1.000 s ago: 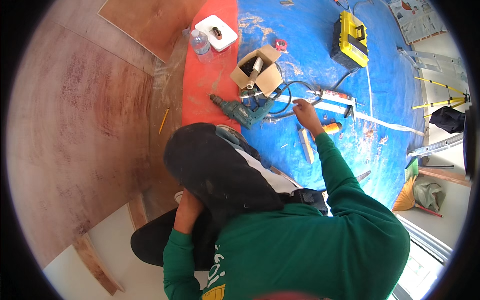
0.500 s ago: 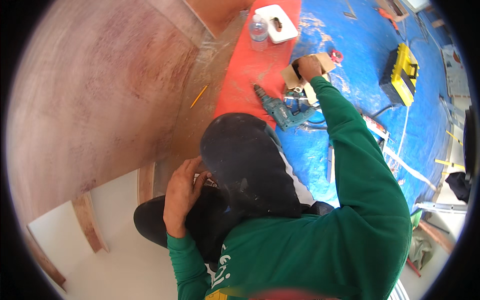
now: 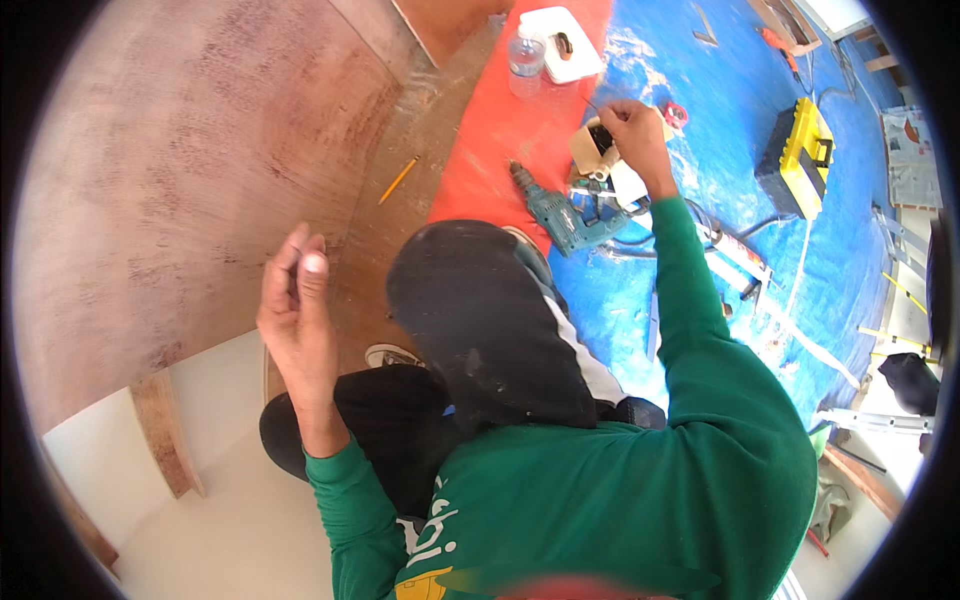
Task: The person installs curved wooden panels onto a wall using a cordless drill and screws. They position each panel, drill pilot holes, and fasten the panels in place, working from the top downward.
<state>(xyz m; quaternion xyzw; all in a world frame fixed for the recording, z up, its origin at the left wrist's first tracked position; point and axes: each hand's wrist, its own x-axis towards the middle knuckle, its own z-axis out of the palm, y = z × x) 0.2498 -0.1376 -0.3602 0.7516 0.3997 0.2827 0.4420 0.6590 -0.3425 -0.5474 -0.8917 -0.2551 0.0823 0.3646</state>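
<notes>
My right hand [image 3: 637,140] is raised over a small open cardboard box [image 3: 584,152] with dark contents. Its fingers pinch a thin dark fastener [image 3: 592,104], too small to tell if it is a screw or a nail. My left hand [image 3: 300,320] is lifted in front of the reddish wood panel [image 3: 220,180], thumb and fingers drawn together. Whatever lies between those fingers is too small to make out. Beside the box a teal power drill [image 3: 568,220] lies on its side, its chuck on the red strip [image 3: 490,150].
A pencil [image 3: 399,180] lies on the brown floor by the panel. A water bottle [image 3: 526,60] and a white lid-like tray [image 3: 563,45] stand on the red strip. On the blue sheet [image 3: 690,60] are a red tape roll [image 3: 676,116], a yellow-black toolbox [image 3: 800,160] and cables.
My right hand has come up out of the box with the thin fastener. My left hand has risen from beside my knee, up and to the left.
</notes>
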